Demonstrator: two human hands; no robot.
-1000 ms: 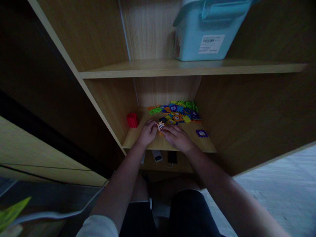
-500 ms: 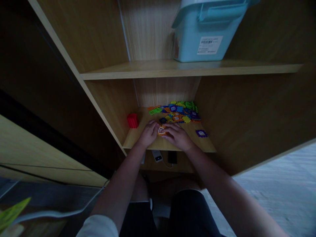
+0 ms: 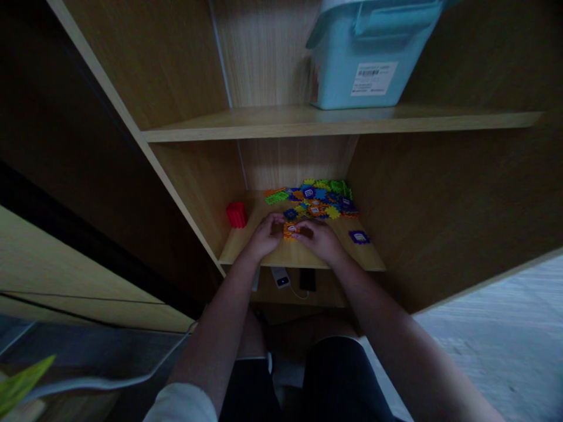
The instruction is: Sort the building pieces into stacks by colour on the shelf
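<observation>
Both my hands reach into the lower compartment of a wooden shelf unit (image 3: 308, 255). My left hand (image 3: 267, 234) and my right hand (image 3: 319, 238) meet over a small orange toothed building tile (image 3: 290, 230), each pinching it from its own side. Just behind them lies a pile of several bright tiles (image 3: 317, 198) in green, blue, orange, yellow and purple. One purple tile (image 3: 359, 237) sits alone to the right of my right hand. A red ribbed block (image 3: 236, 214) stands against the left wall.
A pale blue lidded storage box (image 3: 367, 55) with a barcode label rests on the upper shelf board (image 3: 334, 121). Below the lower board a white device (image 3: 280, 277) and a black one (image 3: 307, 279) lie on the floor. My knees are beneath.
The tile between my fingers has turned, showing less of its white window face. My hands have shifted slightly toward the pile.
</observation>
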